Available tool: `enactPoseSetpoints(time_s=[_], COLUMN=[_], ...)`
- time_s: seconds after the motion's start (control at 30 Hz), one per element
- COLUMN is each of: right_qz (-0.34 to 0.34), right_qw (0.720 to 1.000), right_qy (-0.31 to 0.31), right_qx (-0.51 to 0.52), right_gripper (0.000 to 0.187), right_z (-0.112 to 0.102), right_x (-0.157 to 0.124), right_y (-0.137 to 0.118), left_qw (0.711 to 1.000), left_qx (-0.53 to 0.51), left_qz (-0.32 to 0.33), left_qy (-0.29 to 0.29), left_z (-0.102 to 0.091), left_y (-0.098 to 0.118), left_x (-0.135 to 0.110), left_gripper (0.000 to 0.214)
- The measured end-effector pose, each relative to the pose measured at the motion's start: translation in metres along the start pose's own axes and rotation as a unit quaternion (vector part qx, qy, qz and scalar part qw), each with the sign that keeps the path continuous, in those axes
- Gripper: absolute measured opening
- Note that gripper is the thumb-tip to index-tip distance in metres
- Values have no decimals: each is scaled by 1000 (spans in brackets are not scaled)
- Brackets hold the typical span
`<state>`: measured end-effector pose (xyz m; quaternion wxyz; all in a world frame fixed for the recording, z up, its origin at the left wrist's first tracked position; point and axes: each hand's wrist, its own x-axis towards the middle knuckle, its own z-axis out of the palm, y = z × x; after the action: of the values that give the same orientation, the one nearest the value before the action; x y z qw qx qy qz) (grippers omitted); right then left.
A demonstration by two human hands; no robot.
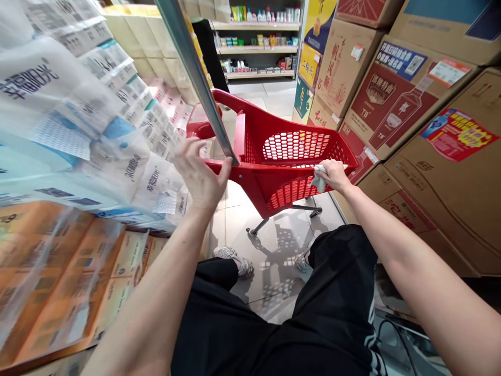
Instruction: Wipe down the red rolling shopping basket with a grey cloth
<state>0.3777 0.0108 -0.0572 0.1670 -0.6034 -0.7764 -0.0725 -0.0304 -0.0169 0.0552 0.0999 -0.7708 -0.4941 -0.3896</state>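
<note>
The right hand (333, 174) is closed round one pale cloth (319, 180), held at the near rim of one red shopping cart (256, 190), while the left hand (203, 177) is half open with curved, spread fingers, gripping nothing; its thumb tip lies just beside the foot of one metal pole (203, 78), and whether they touch cannot be told. The cloth hangs below the right hand's fingers against the cart, which stands just in front of the person, its basket away to the right hand's side. The pole slants up from the cart's rim beside the left hand. Two wheels (252, 232) show clearly on the pale tiled floor (235, 209), near two shoes (235, 261). White-and-blue wrapped packs (70, 115) and orange packs (50, 282) are piled on the left, printed cardboard boxes (391, 104) on the right, and beyond the cart are three shelves (256, 50) of bottles and tubs
</note>
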Motion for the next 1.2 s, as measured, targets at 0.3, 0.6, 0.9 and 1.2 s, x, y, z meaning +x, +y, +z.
enactPoseSetpoints(time_s=[0.3,0.6,0.9,1.2], right_qz=[92,278,301,155], right_qw=[987,890,854,924], right_qy=[105,234,192,148], right_qx=[72,274,379,317], right_gripper=[54,59,65,56], right_z=[11,47,48,38], right_x=[-24,-58,-21,-29], right_y=[-33,-157,-209,-270], left_qw=[972,946,955,959], left_qx=[145,158,129,124], left_qz=[30,50,61,63], left_qy=[-181,-279,-261,-245], left_z=[-18,-4,2,4], left_y=[-18,-10,-3,5], left_x=[37,57,44,42], left_gripper=[55,63,61,59])
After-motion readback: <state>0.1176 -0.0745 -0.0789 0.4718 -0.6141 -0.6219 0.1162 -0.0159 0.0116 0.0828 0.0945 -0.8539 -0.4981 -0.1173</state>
